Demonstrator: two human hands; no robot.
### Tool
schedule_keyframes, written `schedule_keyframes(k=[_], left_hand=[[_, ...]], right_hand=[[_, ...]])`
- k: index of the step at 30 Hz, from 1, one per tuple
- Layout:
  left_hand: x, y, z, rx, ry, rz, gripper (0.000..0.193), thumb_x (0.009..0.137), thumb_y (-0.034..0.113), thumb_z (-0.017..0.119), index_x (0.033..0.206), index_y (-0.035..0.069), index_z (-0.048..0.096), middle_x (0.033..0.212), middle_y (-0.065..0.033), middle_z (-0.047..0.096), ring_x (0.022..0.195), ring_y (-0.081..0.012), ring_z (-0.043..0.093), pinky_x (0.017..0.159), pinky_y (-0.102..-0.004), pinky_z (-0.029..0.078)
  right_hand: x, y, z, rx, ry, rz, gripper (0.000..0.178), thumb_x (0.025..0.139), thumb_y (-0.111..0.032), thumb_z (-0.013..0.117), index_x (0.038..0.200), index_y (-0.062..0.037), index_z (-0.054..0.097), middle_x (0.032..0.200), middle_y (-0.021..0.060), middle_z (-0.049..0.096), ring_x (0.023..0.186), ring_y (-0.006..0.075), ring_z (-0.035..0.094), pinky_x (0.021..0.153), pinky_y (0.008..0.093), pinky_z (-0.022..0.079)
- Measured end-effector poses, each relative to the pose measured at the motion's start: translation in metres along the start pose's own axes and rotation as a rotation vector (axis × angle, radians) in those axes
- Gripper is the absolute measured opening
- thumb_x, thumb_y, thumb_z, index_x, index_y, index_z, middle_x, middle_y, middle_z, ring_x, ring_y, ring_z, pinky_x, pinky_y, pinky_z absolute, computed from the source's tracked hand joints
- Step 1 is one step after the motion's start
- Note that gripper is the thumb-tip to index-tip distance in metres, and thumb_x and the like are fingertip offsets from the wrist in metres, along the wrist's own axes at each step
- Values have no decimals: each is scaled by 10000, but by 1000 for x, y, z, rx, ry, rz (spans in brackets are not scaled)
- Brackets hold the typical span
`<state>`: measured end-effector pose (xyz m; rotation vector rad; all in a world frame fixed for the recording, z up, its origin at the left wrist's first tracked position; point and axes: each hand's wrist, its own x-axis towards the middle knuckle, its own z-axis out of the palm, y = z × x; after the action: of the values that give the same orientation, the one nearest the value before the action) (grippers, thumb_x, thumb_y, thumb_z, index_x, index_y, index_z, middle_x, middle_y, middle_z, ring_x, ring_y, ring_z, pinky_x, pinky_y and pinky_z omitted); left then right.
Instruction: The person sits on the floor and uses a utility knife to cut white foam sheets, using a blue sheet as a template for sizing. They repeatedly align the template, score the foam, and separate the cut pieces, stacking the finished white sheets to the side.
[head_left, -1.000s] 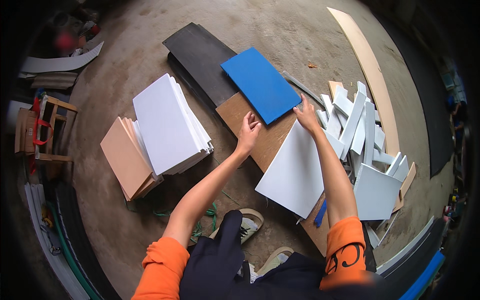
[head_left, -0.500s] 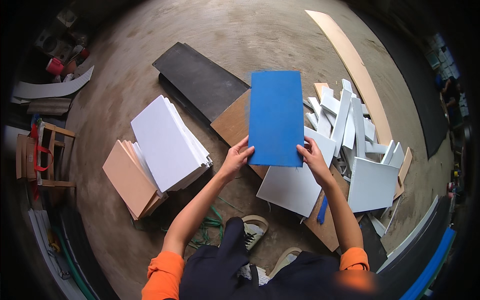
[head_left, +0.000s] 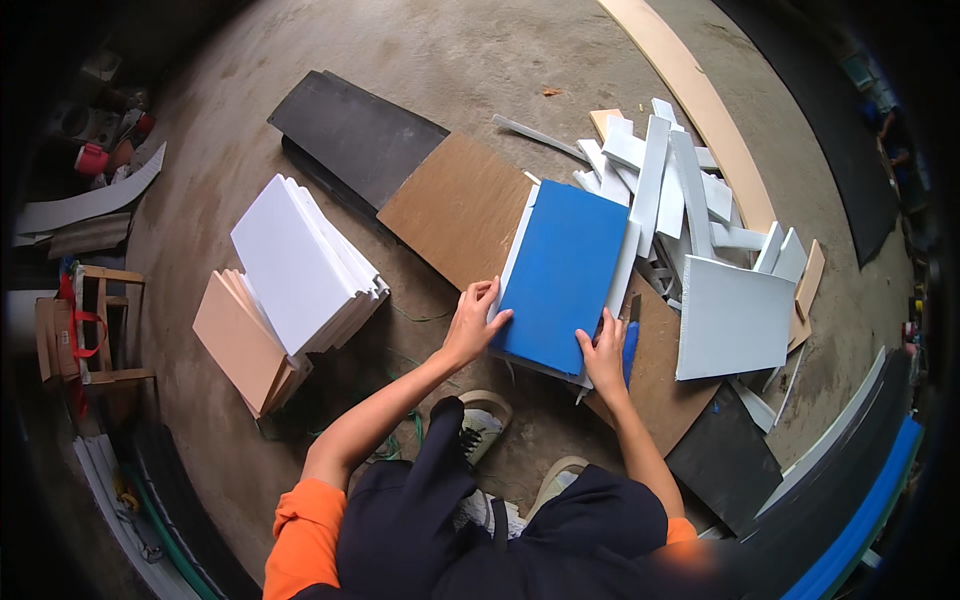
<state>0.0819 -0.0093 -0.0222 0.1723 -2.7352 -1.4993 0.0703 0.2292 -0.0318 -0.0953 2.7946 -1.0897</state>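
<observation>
A blue rectangular foam board (head_left: 565, 270) lies over a slightly larger white board (head_left: 627, 265), whose edges show on both sides of it. My left hand (head_left: 475, 322) grips its near left corner, thumb on the blue face and fingers at the edge. At the near right edge, my right hand (head_left: 604, 358) holds it likewise, thumb on top. Under the white board is a brown wooden board (head_left: 450, 210). Partly hidden beside my right hand is a blue strip-like thing (head_left: 630, 352) whose kind I cannot make out.
Stacks of white sheets (head_left: 295, 260) and peach boards (head_left: 240, 340) stand at left. White offcuts (head_left: 655, 185) are heaped at right, near a square white piece (head_left: 735, 318). A dark board (head_left: 350, 140) lies beyond, and a long tan strip (head_left: 700, 90) curves along the far right.
Both hands have lowered the blue board from in front of me onto the white board, tilting it slightly. More of the brown board now shows.
</observation>
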Motion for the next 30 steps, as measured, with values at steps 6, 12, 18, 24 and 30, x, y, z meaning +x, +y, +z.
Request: schedule_keyframes(k=[6,12,18,24,30], left_hand=[[45,12,7,90,-28,15,504,742,186,657,1170,-20,489,1068,-177,512,961,-297,534,817,-356,443],[47,12,-2,97,-143,36,510,750,160,655,1203,12,473,1088,-152,492,808,-246,600,740,-314,492],[37,10,-4,20,-189,38,529,755,105,654,1243,66,452,1098,-124,470,861,-210,596,766,-319,499],[32,10,-1,74,-150,80,522,745,49,644,1231,51,453,1088,-126,472,868,-214,587,763,-303,516],[31,9,-2,26,-135,72,523,722,59,660,1204,27,463,1058,-156,491,848,-263,570,740,-327,484]], right_hand=[[59,-8,-24,64,-25,47,608,775,-205,632,1262,34,358,1065,197,425,932,325,519,817,389,423],[50,-13,-25,159,4,121,611,722,-223,692,1238,-17,437,943,116,470,770,200,566,692,315,481],[45,-1,-26,233,-18,70,639,691,-194,724,1238,-21,444,916,84,469,707,151,544,651,269,489],[43,2,-37,32,-81,-55,667,678,-140,727,1266,-52,424,849,64,487,677,123,528,611,260,468],[39,-4,-58,388,-304,244,612,707,-90,692,1261,-94,431,692,38,527,606,126,526,590,268,462]])
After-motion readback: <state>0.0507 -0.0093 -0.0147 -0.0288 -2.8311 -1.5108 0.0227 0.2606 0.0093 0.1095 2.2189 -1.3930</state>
